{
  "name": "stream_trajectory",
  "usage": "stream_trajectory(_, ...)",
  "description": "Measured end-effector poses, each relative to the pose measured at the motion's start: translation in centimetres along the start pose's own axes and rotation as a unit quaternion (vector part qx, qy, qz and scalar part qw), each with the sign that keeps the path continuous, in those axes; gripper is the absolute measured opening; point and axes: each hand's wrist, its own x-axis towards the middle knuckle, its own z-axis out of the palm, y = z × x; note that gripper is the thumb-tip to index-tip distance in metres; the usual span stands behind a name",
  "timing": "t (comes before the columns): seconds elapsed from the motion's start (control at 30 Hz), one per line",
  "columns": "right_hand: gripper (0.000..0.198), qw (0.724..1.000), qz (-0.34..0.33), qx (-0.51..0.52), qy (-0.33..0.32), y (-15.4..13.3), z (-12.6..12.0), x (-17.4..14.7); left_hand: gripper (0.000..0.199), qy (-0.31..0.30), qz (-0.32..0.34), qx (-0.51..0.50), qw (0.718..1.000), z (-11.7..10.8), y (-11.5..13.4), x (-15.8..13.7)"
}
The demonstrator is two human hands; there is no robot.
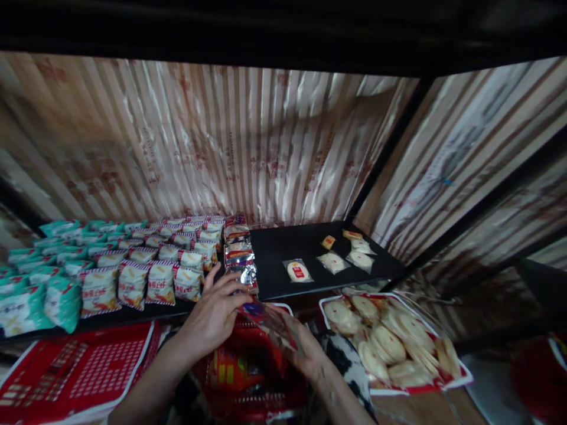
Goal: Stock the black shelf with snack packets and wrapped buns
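Foil packet (271,326), dark and blurred, is held above a red basket (230,406), just short of the shelf's front edge. By the right hand (305,348) it is gripped at its near side; the left hand (213,313) is placed at its far end with fingers spread, and whether that grip is closed cannot be told. The basket is flanked by a red crate (106,366) on the left and a white-rimmed tray (465,375) of wrapped rounds (390,342) on the right. On the black shelf (272,254), teal bags (62,301), striped bags (159,283) and foil packs (239,251) are lined up leftward; rightward, room is left before a few flat packs (334,261). Behind, the rear edge is bordered by striped sheeting (248,147)
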Motion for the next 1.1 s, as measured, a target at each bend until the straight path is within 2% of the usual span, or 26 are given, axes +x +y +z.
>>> stream_trajectory(0.1, 0.025, 0.995, 0.045, -0.014, 0.088, 1.7, -1.8, 0.7, 0.048, -0.041, 0.015, 0.024, 0.999, -1.1, 0.8, 0.3)
stream_trajectory(0.17, 0.029, 0.991, 0.007, -0.037, 0.131, 2.0, -2.0, 0.5, 0.048, -0.064, 0.022, 0.030, 0.997, -1.3, 1.0, 0.4)
stream_trajectory(0.2, 0.032, 0.990, -0.019, -0.054, 0.126, 1.9, -1.7, 0.1, 0.047, -0.074, 0.023, 0.028, 0.997, -1.3, 1.0, 0.4)
stream_trajectory(0.27, 0.040, 0.992, -0.054, -0.106, 0.049, 1.1, -0.5, -1.0, 0.041, -0.091, 0.025, 0.015, 0.995, -1.1, 1.1, 0.6)
stream_trajectory(0.33, 0.046, 0.976, -0.079, -0.190, -0.067, -0.1, 1.3, -2.3, 0.033, -0.115, 0.021, 0.012, 0.993, -1.0, 1.3, 0.8)
stream_trajectory(0.43, 0.055, 0.944, -0.093, -0.285, -0.139, -1.5, 3.5, -3.6, 0.027, -0.150, 0.006, 0.048, 0.987, -1.3, 1.8, 1.6)
stream_trajectory(0.5, 0.062, 0.929, -0.086, -0.325, -0.156, -1.7, 4.0, -4.0, 0.026, -0.153, -0.002, 0.058, 0.986, -1.8, 1.8, 2.2)
stream_trajectory(0.6, 0.075, 0.896, -0.088, -0.411, -0.146, -1.4, 3.8, -3.6, 0.025, -0.121, -0.013, 0.002, 0.993, -2.4, 1.3, 3.0)
stream_trajectory(0.63, 0.075, 0.884, -0.097, -0.438, -0.130, -1.2, 3.8, -3.4, 0.026, -0.114, -0.017, -0.015, 0.993, -2.5, 1.0, 3.3)
stream_trajectory(0.7, 0.062, 0.870, -0.122, -0.466, -0.101, -1.1, 3.9, -2.6, 0.028, -0.116, -0.018, -0.009, 0.993, -2.6, 0.5, 3.8)
stream_trajectory(0.77, 0.047, 0.878, -0.134, -0.449, -0.099, -1.5, 4.5, -1.8, 0.025, -0.151, -0.010, 0.042, 0.988, -2.8, 0.0, 4.5)
stream_trajectory(0.83, 0.044, 0.894, -0.136, -0.412, -0.115, -2.4, 5.4, -0.9, 0.025, -0.157, 0.006, 0.087, 0.984, -2.9, -0.6, 5.3)
stream_trajectory(0.9, 0.043, 0.905, -0.148, -0.380, -0.117, -3.7, 6.0, 0.1, 0.031, -0.096, 0.029, 0.101, 0.990, -3.0, -1.4, 6.1)
stream_trajectory(0.97, 0.042, 0.916, -0.162, -0.349, -0.109, -5.1, 6.4, 1.6, 0.044, 0.016, 0.035, 0.102, 0.994, -2.7, -2.3, 6.6)
stream_trajectory(1.03, 0.043, 0.935, -0.156, -0.303, -0.101, -6.4, 6.4, 3.6, 0.051, 0.126, 0.000, 0.100, 0.987, -1.8, -3.4, 6.9)
stream_trajectory(1.1, 0.045, 0.954, -0.135, -0.256, -0.072, -7.6, 6.3, 6.1, 0.049, 0.204, -0.053, 0.084, 0.974, -0.3, -4.5, 6.9)
